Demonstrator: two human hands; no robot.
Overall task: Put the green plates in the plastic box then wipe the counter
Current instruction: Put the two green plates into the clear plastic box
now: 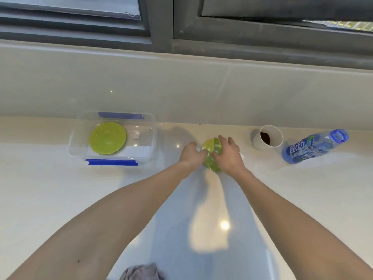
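Mid-counter (60, 199), near back edge: left hand (191, 156) and right hand (229, 156) clasping green plate (211, 153). Lift level, carry left, lower into plastic box (80, 136) atop plate (107, 138) inside.

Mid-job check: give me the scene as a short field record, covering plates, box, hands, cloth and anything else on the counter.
plate in box: one green plate lying flat inside the clear plastic box
box lid: off, not in view
plate in hands: second green plate, right of the box
left hand: left hand gripping the plate's left edge
right hand: right hand over the plate's right side
cloth: grey cloth at the near edge, untouched
other items: white cup with dark contents; blue bottle, both at right
counter: counter not yet wiped
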